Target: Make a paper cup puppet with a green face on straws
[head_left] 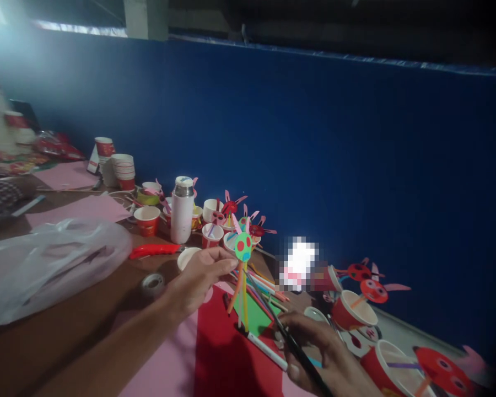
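Observation:
Pinched in the fingers of my left hand [204, 273] is a green paper rabbit figure [243, 247]. It has pink ears, red eyes and thin orange, white and yellow strips hanging below its face. My right hand [318, 344] is closed around a slim black tool [294, 346]. Its long thin tip points up towards the strips under the rabbit's face; whether it touches them I cannot tell. Beneath both hands lie red paper [231, 364], a piece of green paper [254, 312] and a white marker [268, 351].
Several red paper cups with paper figures, such as this cup [353, 309], stand at the right and back. A white bottle [182, 212], a red-handled cutter [156, 251], a tape roll [152, 282] and a plastic bag [53, 264] lie left. A blue wall [334, 149] rises behind.

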The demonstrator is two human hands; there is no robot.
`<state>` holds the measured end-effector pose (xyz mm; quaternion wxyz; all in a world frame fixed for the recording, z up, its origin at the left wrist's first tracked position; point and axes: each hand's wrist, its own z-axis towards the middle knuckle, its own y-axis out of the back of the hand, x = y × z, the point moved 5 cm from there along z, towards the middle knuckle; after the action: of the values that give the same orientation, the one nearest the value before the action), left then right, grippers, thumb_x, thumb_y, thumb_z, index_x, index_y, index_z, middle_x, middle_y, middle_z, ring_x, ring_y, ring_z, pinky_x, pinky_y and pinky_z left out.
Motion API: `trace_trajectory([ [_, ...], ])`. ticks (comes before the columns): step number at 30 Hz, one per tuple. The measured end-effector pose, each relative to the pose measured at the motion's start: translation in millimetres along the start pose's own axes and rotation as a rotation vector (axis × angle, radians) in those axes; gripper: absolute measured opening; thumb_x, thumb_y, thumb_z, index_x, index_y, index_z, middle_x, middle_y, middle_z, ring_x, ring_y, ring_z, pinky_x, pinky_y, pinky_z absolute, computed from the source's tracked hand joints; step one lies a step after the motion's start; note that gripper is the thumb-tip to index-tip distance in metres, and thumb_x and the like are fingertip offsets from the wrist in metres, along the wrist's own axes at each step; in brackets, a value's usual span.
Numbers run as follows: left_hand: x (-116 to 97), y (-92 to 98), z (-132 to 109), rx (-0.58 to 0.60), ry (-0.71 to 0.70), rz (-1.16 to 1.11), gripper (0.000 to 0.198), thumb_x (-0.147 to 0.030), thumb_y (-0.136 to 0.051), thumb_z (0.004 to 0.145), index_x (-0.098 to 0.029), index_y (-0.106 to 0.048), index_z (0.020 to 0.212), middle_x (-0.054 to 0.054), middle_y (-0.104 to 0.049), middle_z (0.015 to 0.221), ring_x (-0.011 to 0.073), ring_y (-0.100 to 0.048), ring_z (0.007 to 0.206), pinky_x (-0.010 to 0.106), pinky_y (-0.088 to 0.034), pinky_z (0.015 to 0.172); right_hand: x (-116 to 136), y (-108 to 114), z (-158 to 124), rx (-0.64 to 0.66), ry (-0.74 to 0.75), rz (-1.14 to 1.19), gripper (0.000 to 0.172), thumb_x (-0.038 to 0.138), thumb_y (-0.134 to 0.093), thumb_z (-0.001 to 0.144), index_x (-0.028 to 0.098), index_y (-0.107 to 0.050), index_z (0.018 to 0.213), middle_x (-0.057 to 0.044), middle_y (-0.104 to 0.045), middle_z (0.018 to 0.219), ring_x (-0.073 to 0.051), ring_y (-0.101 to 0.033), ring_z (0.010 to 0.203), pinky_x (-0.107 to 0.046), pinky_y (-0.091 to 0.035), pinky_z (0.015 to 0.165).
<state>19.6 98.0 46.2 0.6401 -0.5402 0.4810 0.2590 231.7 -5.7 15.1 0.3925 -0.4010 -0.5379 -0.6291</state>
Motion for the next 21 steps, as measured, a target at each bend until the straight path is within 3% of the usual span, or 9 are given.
trace_trajectory([
  [6, -2, -3.6, -2, 0.072, 0.003, -0.04, 0.019, -0.022, -0.074, 0.061, -0.011, -0.059, 0.064, 0.0, -0.06, 0.062, 0.0096, -0.057, 0.055, 0.02, -0.047, 0.051, -6, -7, 3, 0.041, -0.025, 0.047, 0.045, 0.044, -0.076, 0.056, 0.025, -0.069, 0.096, -0.006, -0.065, 0.079, -0.022, -0.06, 0.067, -0.027, -0.048, 0.054],
  [14, 0, -3.6, -1, 0.077, -0.012, 0.049, 0.018, -0.023, -0.071, 0.065, -0.012, -0.056, 0.064, 0.001, -0.063, 0.059, 0.0085, -0.055, 0.05, 0.022, -0.05, 0.053, 7, -7, 4, 0.112, -0.023, 0.005, 0.04, 0.039, -0.075, 0.057, 0.023, -0.069, 0.093, -0.006, -0.065, 0.074, -0.021, -0.058, 0.063, -0.028, -0.047, 0.053],
  [21, 1, -3.8, 0, 0.067, 0.003, 0.043, 0.024, -0.025, -0.074, 0.06, -0.013, -0.054, 0.06, 0.0, -0.058, 0.056, 0.0106, -0.054, 0.052, 0.027, -0.051, 0.055, 23, -17, 2, 0.073, 0.013, 0.041, 0.033, 0.046, -0.072, 0.06, 0.022, -0.069, 0.083, -0.002, -0.06, 0.061, -0.016, -0.052, 0.053, -0.024, -0.042, 0.046],
])
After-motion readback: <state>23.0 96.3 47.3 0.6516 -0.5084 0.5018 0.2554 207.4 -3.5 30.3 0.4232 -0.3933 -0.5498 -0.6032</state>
